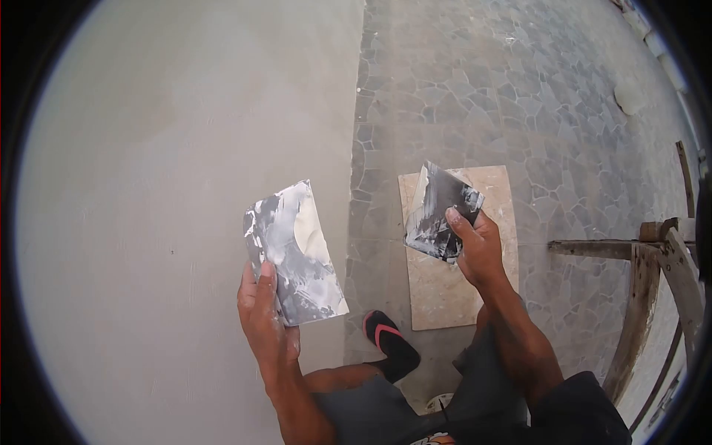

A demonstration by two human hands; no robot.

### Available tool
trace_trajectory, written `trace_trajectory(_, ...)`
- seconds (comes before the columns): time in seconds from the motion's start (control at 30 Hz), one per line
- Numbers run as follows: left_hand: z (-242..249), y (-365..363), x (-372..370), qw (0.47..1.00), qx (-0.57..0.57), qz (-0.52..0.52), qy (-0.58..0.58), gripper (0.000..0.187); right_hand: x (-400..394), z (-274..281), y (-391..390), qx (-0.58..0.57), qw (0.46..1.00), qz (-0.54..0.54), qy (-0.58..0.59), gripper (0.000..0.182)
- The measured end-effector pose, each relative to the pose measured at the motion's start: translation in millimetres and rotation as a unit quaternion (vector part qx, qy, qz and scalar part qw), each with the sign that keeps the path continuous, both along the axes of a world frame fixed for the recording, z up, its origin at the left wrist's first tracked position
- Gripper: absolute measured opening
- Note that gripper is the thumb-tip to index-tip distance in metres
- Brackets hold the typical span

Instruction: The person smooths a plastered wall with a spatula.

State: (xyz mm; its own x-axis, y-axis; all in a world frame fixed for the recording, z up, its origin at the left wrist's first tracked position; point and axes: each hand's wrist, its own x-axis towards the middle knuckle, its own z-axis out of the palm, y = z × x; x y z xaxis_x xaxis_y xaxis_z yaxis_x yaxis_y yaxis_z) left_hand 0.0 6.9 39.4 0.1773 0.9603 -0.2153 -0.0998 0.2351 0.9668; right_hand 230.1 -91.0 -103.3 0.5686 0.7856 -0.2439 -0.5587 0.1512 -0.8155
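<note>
My left hand [261,305] grips a flat grey rectangular putty board [298,256] by its left edge, thumb on top. White putty is smeared over the board, with a thick cream-white patch along its upper right side. In my right hand [480,251] is a smaller dark putty spreader [445,211], its face streaked white and its far left edge loaded with putty. The thumb presses on its face; the other fingers are mostly hidden behind it. The two tools are held apart. A smooth grey-white wall [163,208] rises at the left.
Below the spreader a beige board [445,297] lies on the grey stone-patterned floor [564,133]. A weathered wooden trestle [641,297] stands at the right. My foot in a black sandal with a red strap [386,337] is near the wall's base.
</note>
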Motion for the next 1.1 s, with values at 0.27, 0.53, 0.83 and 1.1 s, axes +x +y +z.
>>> trace_trajectory(0.27, 8, -4, 11, 1.0, 0.008, -0.02, 0.002, 0.038, -23, 60, -46, -0.009, 0.998, -0.059, -0.027, 0.028)
trace_trajectory(0.53, 5, 21, -20, 0.989, -0.009, -0.133, -0.067, 0.036, -67, 75, -36, -0.058, 0.971, -0.105, -0.208, 0.025)
trace_trajectory(0.83, -9, 20, -19, 0.984, 0.067, -0.153, -0.055, 0.03, -57, 107, -48, -0.01, 0.813, -0.056, -0.579, 0.032)
trace_trajectory(1.1, -6, 18, -24, 0.976, 0.152, -0.152, -0.032, 0.027, -77, 160, -31, 0.05, 0.562, 0.042, -0.824, 0.049)
